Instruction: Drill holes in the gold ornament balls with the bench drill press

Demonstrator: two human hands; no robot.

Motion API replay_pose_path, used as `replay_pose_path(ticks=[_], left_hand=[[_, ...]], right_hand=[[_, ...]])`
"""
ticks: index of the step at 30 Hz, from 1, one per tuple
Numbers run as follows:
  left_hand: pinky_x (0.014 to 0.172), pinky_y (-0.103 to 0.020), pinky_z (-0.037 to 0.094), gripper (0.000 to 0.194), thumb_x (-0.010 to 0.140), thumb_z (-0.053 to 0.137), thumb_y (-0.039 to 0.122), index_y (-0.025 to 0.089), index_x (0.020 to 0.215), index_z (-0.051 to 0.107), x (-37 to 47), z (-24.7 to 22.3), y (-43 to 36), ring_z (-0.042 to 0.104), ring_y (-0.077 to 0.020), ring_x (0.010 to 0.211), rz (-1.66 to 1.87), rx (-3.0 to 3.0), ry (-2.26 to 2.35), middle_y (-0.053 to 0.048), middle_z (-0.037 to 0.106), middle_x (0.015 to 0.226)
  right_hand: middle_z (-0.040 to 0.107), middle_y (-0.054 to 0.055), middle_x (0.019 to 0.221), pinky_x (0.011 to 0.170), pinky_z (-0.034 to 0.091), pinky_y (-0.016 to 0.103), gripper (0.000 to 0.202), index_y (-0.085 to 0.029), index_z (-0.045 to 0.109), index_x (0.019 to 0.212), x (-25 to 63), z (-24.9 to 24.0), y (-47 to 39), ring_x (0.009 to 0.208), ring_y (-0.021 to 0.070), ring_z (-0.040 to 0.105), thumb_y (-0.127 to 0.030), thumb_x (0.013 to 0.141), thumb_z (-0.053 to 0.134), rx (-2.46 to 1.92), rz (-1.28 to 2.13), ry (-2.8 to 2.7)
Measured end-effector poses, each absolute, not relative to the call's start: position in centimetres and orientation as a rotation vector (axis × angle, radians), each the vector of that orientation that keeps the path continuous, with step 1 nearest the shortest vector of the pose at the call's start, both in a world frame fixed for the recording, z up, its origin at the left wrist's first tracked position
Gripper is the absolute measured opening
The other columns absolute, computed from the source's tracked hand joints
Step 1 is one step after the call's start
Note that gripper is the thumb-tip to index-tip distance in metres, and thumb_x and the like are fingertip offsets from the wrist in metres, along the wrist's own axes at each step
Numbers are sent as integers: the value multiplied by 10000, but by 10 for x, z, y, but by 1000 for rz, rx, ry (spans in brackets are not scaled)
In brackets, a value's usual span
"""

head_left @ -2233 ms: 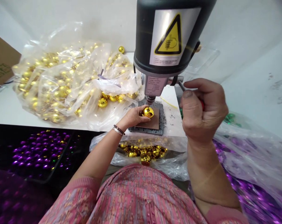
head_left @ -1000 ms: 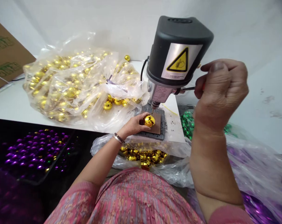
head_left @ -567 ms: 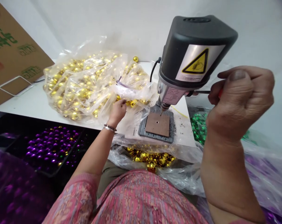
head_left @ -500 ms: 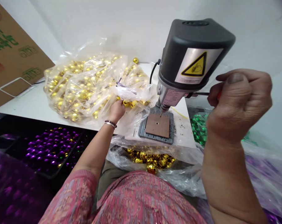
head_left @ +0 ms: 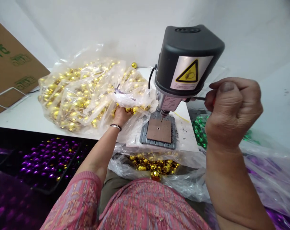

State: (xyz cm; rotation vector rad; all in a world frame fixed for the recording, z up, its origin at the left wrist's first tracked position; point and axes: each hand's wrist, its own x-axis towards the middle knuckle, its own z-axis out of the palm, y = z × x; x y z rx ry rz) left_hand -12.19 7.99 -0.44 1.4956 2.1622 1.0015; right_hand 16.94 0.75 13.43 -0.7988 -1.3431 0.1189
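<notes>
Head view. Left hand [head_left: 122, 117] at the mouth of the clear bag [head_left: 125, 100], fingers mostly hidden; cannot tell how open or whether it has hold of anything. Gold balls [head_left: 134, 110] in the mouth, just beside the fingers, to their right and toward the far edge of the table [head_left: 6, 120]; round, no long axis. Left hand much nearer. Right hand [head_left: 233, 111] past the right edge, curled closed round the lever [head_left: 199, 98]. Drill press [head_left: 191, 43] between, close to the near right corner.
</notes>
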Motion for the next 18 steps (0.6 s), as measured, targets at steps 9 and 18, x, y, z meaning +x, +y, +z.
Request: replay_pose_path(ticks=[9, 18], left_hand=[[590, -243, 507, 472, 747, 697, 354, 233, 1183, 563, -131, 9, 12, 665, -149, 704, 1314, 790, 1225, -26, 698, 927], [582, -194, 475, 672, 675, 879, 354, 251, 1272, 588, -81, 10, -8, 660, -107, 703, 1083, 744, 885, -8, 702, 958]], right_hand=[[521, -64, 657, 590, 427, 211, 294, -148, 644, 929, 169, 132, 5, 540, 1, 455, -390, 1009, 497, -786, 107, -1339], [502, -55, 688, 660, 451, 226, 324, -138, 637, 956, 172, 130, 5, 581, 11, 449, -402, 1021, 461, -811, 86, -1395]])
